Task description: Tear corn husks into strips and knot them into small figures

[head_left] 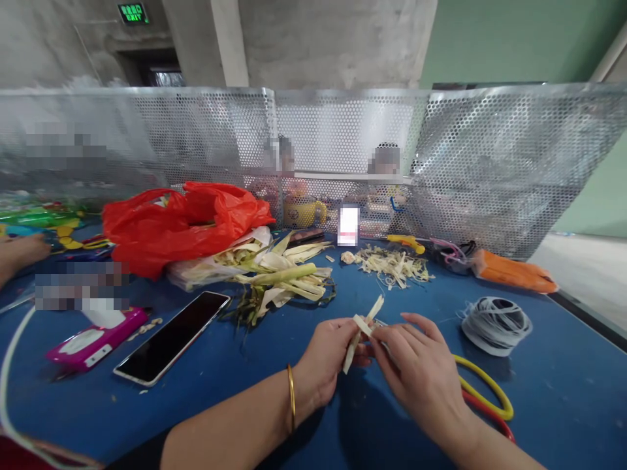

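My left hand [326,362], with a gold bangle [290,398] at the wrist, pinches pale corn husk strips [363,325] that cross each other. From the other side, my right hand [421,359] closes its thumb and fingers on the same strips. Parts of the strips are hidden by my fingers. Beyond my hands lies a pile of corn husks [289,277]. A heap of thin husk shreds [394,264] sits to its right. Partly under my right forearm are a yellow loop handle [494,385] and a red one [490,414].
A spool of grey cord [496,326] and an orange packet [514,271] stand at right. A phone [174,339], a magenta device [98,339] and a red plastic bag [186,225] lie left. Perforated metal panels [343,130] border the table's back. Another person's hand [24,251] is far left.
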Available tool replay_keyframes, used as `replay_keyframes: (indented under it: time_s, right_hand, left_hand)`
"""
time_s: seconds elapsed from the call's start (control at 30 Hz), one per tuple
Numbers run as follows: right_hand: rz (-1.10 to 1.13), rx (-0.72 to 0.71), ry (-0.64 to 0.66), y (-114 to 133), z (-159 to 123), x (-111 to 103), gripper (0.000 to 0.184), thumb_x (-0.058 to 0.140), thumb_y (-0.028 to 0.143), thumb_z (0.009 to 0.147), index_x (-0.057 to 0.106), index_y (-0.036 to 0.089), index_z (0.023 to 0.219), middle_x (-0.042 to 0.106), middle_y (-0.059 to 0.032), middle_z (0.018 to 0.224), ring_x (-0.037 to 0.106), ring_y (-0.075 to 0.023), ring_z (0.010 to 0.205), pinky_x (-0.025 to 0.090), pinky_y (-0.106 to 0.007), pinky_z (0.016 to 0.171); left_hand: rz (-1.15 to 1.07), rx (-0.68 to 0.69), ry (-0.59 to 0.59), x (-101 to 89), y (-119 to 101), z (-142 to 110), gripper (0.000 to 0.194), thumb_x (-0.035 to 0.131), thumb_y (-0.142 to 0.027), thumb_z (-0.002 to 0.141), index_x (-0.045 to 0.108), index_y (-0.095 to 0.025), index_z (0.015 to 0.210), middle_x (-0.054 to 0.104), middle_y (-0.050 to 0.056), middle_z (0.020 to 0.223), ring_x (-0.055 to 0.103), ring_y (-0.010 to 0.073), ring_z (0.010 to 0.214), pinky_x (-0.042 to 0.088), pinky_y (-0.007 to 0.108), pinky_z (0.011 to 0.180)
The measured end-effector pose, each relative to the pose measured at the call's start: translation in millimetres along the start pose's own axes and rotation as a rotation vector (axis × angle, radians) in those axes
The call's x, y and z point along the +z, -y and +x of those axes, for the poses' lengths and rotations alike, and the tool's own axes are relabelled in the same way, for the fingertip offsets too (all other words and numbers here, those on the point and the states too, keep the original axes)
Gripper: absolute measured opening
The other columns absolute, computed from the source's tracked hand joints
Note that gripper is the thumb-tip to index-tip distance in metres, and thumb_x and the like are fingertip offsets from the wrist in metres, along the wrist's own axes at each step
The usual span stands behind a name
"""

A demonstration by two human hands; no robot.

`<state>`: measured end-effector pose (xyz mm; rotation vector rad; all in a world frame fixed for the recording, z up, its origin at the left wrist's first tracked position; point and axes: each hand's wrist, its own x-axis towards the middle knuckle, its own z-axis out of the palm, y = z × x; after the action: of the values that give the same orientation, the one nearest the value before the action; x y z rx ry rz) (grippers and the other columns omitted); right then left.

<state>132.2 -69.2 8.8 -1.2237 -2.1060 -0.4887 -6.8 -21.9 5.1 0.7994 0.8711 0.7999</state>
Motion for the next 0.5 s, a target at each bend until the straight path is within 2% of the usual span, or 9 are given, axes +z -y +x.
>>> replay_keyframes:
  time_s: [0.13, 0.37, 0.5]
  right_hand:
    - [0.000, 0.032, 0.001, 2.1, 0.4, 0.3, 0.014, 0.049, 0.017, 0.092, 0.061, 0.021, 0.086, 0.068, -0.0003, 0.075, 0.062, -0.0153, 0.072, 0.033, -0.039, 0.094]
    - [0.030, 0.115, -0.068, 2.5, 0.9, 0.5, 0.012, 0.054, 0.017, 0.088, 0.062, 0.023, 0.082, 0.065, -0.0004, 0.077, 0.058, -0.0161, 0.075, 0.033, -0.039, 0.093]
    - [0.069, 0.168, -0.118, 3.2, 2.1, 1.1, 0.011, 0.057, 0.017, 0.085, 0.064, 0.022, 0.079, 0.061, -0.0019, 0.078, 0.054, -0.0181, 0.077, 0.037, -0.039, 0.086]
  left_hand:
    - [-0.036, 0.033, 0.000, -0.4, -0.4, 0.8, 0.025, 0.066, -0.036, 0.074, 0.071, -0.014, 0.084, 0.071, 0.006, 0.077, 0.061, 0.0122, 0.060, 0.048, 0.022, 0.060]
    - [-0.075, 0.053, 0.096, -2.2, 2.8, 0.9, 0.025, 0.066, -0.037, 0.074, 0.072, -0.015, 0.085, 0.071, 0.007, 0.080, 0.064, 0.0152, 0.068, 0.049, 0.024, 0.066]
    - [-0.083, 0.063, 0.101, -1.5, 3.3, 1.1, 0.026, 0.067, -0.036, 0.073, 0.071, -0.014, 0.086, 0.071, 0.007, 0.080, 0.064, 0.0151, 0.068, 0.049, 0.024, 0.065]
